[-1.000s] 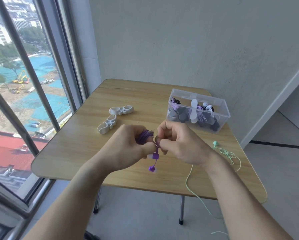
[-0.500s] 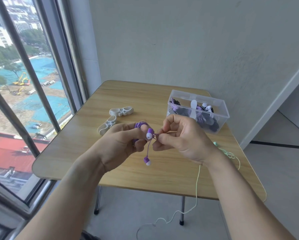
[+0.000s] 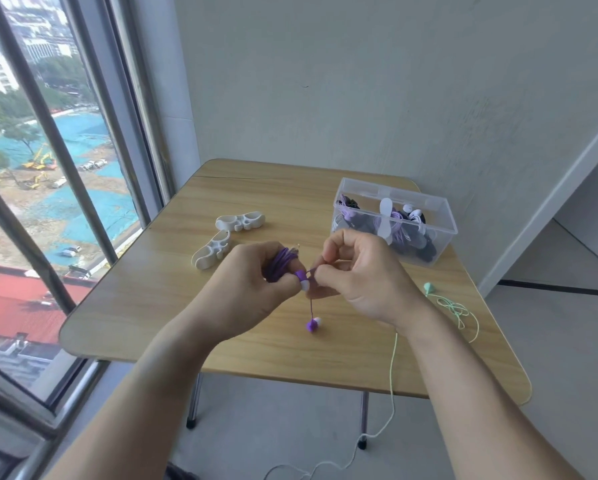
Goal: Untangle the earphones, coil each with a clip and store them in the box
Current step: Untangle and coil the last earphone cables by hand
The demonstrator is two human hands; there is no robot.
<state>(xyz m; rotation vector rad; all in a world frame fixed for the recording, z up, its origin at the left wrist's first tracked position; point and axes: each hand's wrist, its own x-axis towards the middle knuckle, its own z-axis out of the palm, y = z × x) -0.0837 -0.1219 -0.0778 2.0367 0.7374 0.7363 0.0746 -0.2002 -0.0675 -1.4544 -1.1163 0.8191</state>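
L hand [image 3: 256,282] gripping purple coil [image 3: 279,265], R hand [image 3: 356,275] pinching its cord, one bud [image 3: 313,323] dangling, clips [image 3: 228,233] + box [image 3: 394,216] on counter [image 3: 172,306]

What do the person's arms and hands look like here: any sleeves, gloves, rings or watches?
Both forearms are bare up to the frame's edge, with no sleeves in view. The left hand and right hand wear no gloves; no rings, watch or wristband are visible.

The left hand [image 3: 252,282] hides most of the purple cable coil [image 3: 280,266]. At five o'clock, the green cable [image 3: 392,375] runs off the bottom edge. Contents of the box [image 3: 394,220] blur together.
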